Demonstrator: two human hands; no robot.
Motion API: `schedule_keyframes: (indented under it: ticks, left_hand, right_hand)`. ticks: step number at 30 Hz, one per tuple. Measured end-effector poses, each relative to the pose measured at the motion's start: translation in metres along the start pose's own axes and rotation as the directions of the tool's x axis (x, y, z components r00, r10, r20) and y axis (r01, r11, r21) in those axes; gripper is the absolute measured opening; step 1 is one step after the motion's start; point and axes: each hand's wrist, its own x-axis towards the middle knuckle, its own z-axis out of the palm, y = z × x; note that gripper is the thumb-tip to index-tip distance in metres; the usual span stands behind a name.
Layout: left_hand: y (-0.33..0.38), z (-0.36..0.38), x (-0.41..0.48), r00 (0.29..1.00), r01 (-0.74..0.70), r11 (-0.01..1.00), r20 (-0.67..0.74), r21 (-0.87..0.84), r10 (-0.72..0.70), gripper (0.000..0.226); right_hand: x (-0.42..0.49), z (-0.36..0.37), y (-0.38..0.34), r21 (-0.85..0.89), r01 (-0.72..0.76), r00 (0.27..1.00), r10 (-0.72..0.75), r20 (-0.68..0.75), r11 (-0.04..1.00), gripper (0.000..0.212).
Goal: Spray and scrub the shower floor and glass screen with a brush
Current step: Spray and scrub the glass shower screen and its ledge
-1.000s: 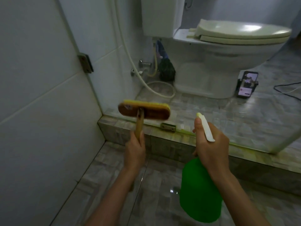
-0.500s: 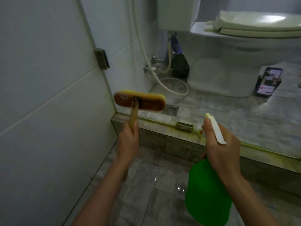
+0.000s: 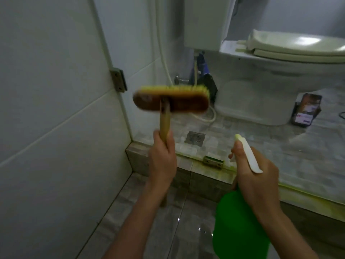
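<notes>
- The brush has a pale mark at the left end of its brown head, possibly a sticker, but it is too smeared by motion for me to read.
- A phone stands propped on the floor beyond the tiled step, against the foot of the toilet. Its screen is lit with a picture and a red-and-white patch. The writing on it is too small for me to make out.
- My left hand is wrapped tightly round the brush's pale wooden handle, with the thumb up along the shaft. The handle's lower end pokes out under the wrist.
- The brush is upright above the left end of the step. Its head lies crosswise with the yellow bristles facing away from me, towards the glass screen. I cannot tell whether the bristles touch the glass.
- My right hand is closed round the neck of the green spray bottle, with fingers curled in front at the trigger. I cannot tell how far the trigger is squeezed.
- The bottle's white nozzle points up and away over the step, and the green body hangs on the near side, above the wet shower floor.
- The glass screen stands on the step along a yellow-stained line. One metal clamp holds it at the step, and another sits higher up by the wall.
- A floor drain sits just beyond the step.
</notes>
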Motion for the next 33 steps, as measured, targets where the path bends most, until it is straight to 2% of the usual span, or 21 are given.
schedule_keyframes:
  ticks: [2, 4, 7, 9, 10, 12, 15, 18, 19, 21, 23, 25, 27, 28, 30, 33]
  left_hand:
    - [0.027, 0.005, 0.034, 0.993, -0.108, 0.993, -0.042, -0.043, 0.106, 0.028]
    - [0.026, 0.01, 0.029, 0.994, -0.113, 0.993, -0.003, -0.022, 0.113, 0.034]
    - [-0.017, 0.014, -0.028, 0.987, 0.015, 0.99, 0.158, 0.138, -0.037, 0.056]
    - [-0.032, 0.006, -0.053, 0.971, 0.056, 0.97, 0.212, 0.238, -0.108, 0.064]
    - [-0.027, 0.003, -0.05, 0.97, 0.058, 0.97, 0.219, 0.235, -0.11, 0.064]
    - [0.0, -0.003, -0.021, 0.987, -0.013, 0.98, 0.16, 0.198, -0.02, 0.058]
    - [0.062, -0.02, 0.057, 0.976, -0.22, 0.965, 0.025, 0.14, 0.219, 0.031]
    - [0.088, -0.043, 0.106, 0.931, -0.353, 0.905, -0.006, 0.239, 0.365, 0.027]
    - [0.085, -0.045, 0.105, 0.931, -0.355, 0.893, 0.013, 0.275, 0.366, 0.029]
    - [0.06, -0.036, 0.072, 0.957, -0.29, 0.903, 0.076, 0.318, 0.28, 0.029]
    - [0.025, -0.017, 0.012, 0.979, -0.166, 0.917, 0.173, 0.364, 0.108, 0.031]
    - [-0.004, 0.007, -0.05, 0.958, -0.045, 0.909, 0.277, 0.415, -0.079, 0.041]
    - [-0.016, 0.033, -0.093, 0.944, 0.013, 0.898, 0.291, 0.441, -0.157, 0.046]
    - [-0.011, 0.042, -0.102, 0.948, 0.033, 0.905, 0.273, 0.425, -0.163, 0.048]
    - [0.017, 0.048, -0.094, 0.981, 0.025, 0.938, 0.173, 0.345, -0.089, 0.052]
    - [0.086, 0.046, -0.038, 0.997, -0.053, 0.985, -0.042, 0.162, 0.06, 0.036]
  right_hand:
    - [0.008, -0.004, -0.009, 0.013, 0.007, 1.0, -0.007, 0.008, 1.0, 0.066]
    - [0.011, -0.013, -0.018, 0.01, 0.019, 1.0, -0.019, 0.01, 1.0, 0.062]
    - [0.012, -0.03, -0.033, 0.038, -0.001, 1.0, 0.001, -0.001, 0.999, 0.058]
    - [0.014, -0.035, -0.039, 0.041, -0.017, 1.0, 0.017, 0.014, 0.999, 0.052]
    - [0.018, -0.037, -0.041, 0.052, -0.02, 0.999, 0.018, 0.033, 0.998, 0.052]
    - [0.028, -0.042, -0.048, 0.053, -0.018, 0.995, 0.012, 0.1, 0.998, 0.055]
    - [0.049, -0.06, -0.063, 0.059, 0.03, 0.982, -0.04, 0.184, 0.998, 0.052]
    - [0.07, -0.087, -0.073, 0.076, 0.101, 0.967, -0.116, 0.226, 0.992, 0.052]
    - [0.074, -0.097, -0.074, 0.086, 0.124, 0.964, -0.141, 0.225, 0.988, 0.054]
    - [0.077, -0.115, -0.069, 0.087, 0.152, 0.959, -0.168, 0.226, 0.985, 0.058]
    - [0.074, -0.129, -0.057, 0.077, 0.16, 0.957, -0.174, 0.232, 0.984, 0.058]
    - [0.067, -0.139, -0.042, 0.082, 0.117, 0.966, -0.133, 0.222, 0.99, 0.055]
    - [0.062, -0.145, -0.027, 0.081, 0.058, 0.977, -0.073, 0.2, 0.995, 0.053]
    - [0.06, -0.147, -0.021, 0.076, 0.036, 0.98, -0.05, 0.193, 0.996, 0.051]
    - [0.056, -0.15, -0.011, 0.075, 0.029, 0.983, -0.042, 0.178, 0.997, 0.047]
    - [0.05, -0.157, 0.003, 0.08, 0.044, 0.992, -0.053, 0.113, 0.996, 0.047]
